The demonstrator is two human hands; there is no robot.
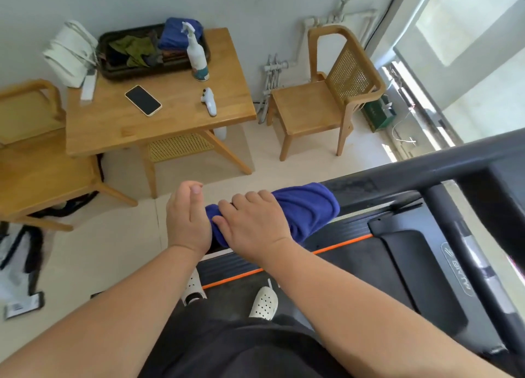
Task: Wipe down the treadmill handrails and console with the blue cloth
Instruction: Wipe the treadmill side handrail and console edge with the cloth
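A soft blue cloth sits bunched around the near end of the treadmill's smooth black tubular handrail. The right hand curls its fingers over it while the left hand cups its end, its fingers' hold unclear. Most of the rail and the console look yet to be wiped; a plastic spray bottle stands on the wooden desk.

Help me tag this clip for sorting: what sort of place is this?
Probably a room in a home, not a gym: a single treadmill stands beside a wooden table holding a phone and spray bottle, with cane-backed wooden chairs by a large window.
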